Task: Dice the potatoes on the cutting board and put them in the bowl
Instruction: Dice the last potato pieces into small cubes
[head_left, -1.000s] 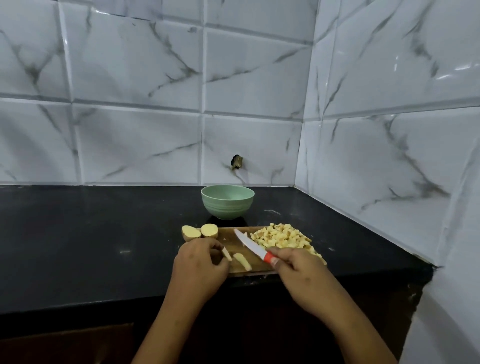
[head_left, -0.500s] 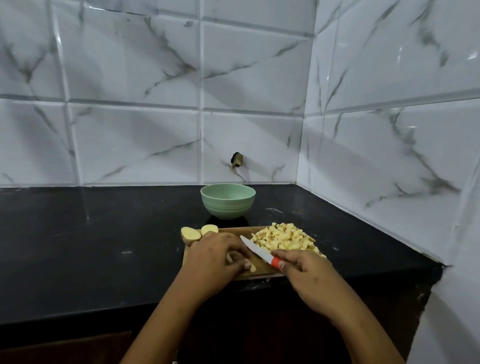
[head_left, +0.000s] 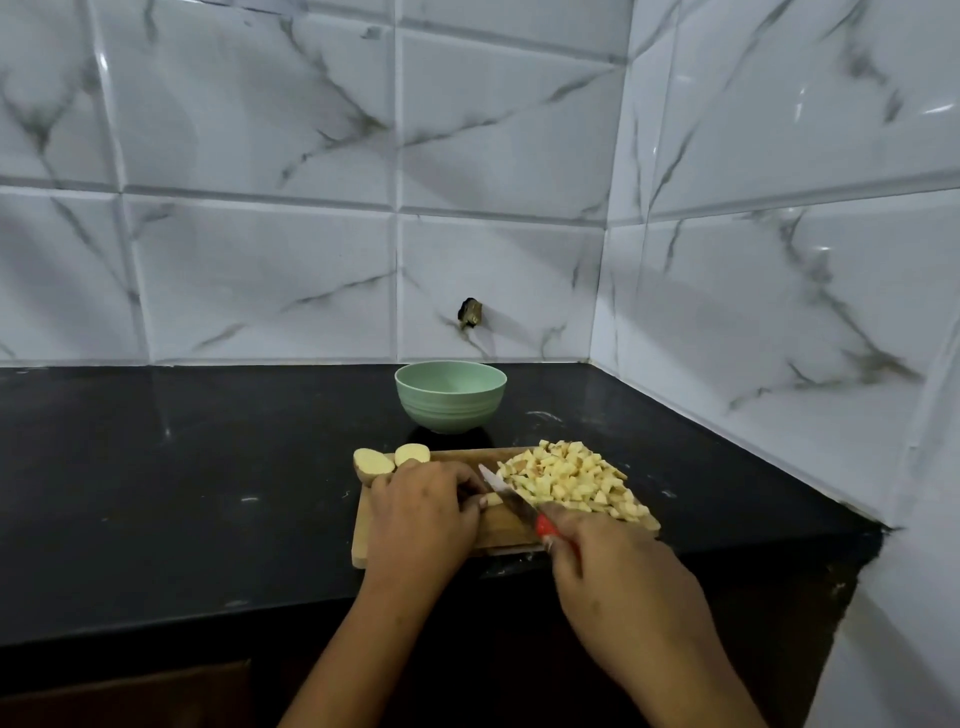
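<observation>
A wooden cutting board (head_left: 498, 525) lies at the front edge of a black countertop (head_left: 182, 467), in the corner of white marble-patterned wall tiles (head_left: 260, 260). The left hand (head_left: 421, 514) rests on the board with its fingers curled down over a small potato piece (head_left: 492, 500), pinning it against the wood (only the pale end of the piece shows past the fingertips). The right hand (head_left: 618, 577) grips the red handle of a knife (head_left: 511, 498); its blade slants up and to the left, lying just beside the held piece and along the near edge of a heap of diced potato (head_left: 566, 480) that covers the board's right half. Two potato halves (head_left: 389, 460) sit cut face up at the board's far left corner, one partly over the edge. A pale green bowl (head_left: 450, 397) stands on the counter just behind the board; whether anything lies inside cannot be seen from this angle.
</observation>
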